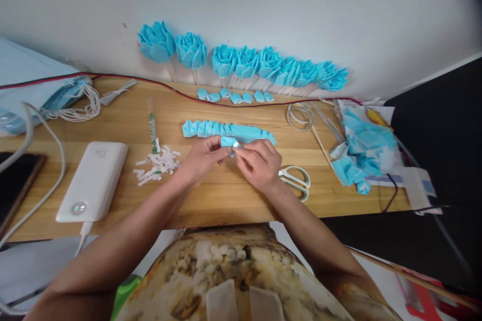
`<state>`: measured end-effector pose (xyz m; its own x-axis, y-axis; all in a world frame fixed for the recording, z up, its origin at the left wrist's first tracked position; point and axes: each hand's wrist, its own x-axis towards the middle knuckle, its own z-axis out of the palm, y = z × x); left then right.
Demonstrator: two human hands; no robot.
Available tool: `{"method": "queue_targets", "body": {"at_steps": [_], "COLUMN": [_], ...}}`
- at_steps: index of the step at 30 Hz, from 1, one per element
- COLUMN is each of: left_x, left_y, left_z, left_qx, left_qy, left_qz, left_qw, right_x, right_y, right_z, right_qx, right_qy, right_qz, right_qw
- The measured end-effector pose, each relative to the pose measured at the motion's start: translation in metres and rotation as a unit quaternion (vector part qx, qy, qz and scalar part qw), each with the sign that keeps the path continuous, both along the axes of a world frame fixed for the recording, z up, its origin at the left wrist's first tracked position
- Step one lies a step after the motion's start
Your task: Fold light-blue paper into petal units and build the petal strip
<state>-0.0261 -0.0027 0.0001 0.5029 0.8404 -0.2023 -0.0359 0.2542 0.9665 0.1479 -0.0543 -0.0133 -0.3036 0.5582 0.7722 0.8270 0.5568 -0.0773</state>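
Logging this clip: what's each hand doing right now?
Left hand: pinching the small blue paper piece.
Right hand: pinching the same piece.

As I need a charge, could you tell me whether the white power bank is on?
On: the power bank shows lit indicator lights.

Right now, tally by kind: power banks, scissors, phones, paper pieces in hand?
power bank: 1
scissors: 1
phone: 1
blue paper piece, pinched by left hand and right hand: 1
Total: 4
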Motion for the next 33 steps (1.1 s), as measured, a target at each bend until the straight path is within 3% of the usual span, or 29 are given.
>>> {"method": "queue_targets", "body": {"at_steps": [12, 18, 21, 24, 27, 30, 33], "left_x": [-0.005, -0.006, -0.006, -0.006, -0.005, -0.005, -0.003], "left_y": [0.003, 0.007, 0.01, 0.01, 0.01, 0.009, 0.008], "left_z": [-0.001, -0.011, -0.014, -0.012, -0.007, -0.004, -0.001], "left_qx": [0.025, 0.016, 0.019, 0.041, 0.076, 0.104, 0.117], "left_qy": [0.027, 0.004, 0.011, 0.052, 0.092, 0.107, 0.119], "left_qz": [-0.017, -0.005, -0.012, -0.024, -0.037, -0.057, -0.064], "left_qw": [0.999, 1.0, 1.0, 0.998, 0.992, 0.987, 0.984], "right_x": [0.002, 0.002, 0.002, 0.005, 0.006, 0.006, 0.003], "right_y": [0.001, -0.003, -0.004, -0.004, -0.001, 0.001, 0.002], "right_z": [0.0, 0.007, 0.009, 0.008, 0.004, 0.001, -0.001], "right_qx": [-0.043, -0.104, -0.121, -0.168, -0.254, -0.321, -0.328], "right_qy": [0.044, 0.02, 0.07, 0.19, 0.297, 0.332, 0.34], "right_qz": [-0.019, -0.001, 0.015, 0.025, 0.036, 0.054, 0.053], "right_qw": [0.998, 0.994, 0.99, 0.967, 0.92, 0.885, 0.88]}}
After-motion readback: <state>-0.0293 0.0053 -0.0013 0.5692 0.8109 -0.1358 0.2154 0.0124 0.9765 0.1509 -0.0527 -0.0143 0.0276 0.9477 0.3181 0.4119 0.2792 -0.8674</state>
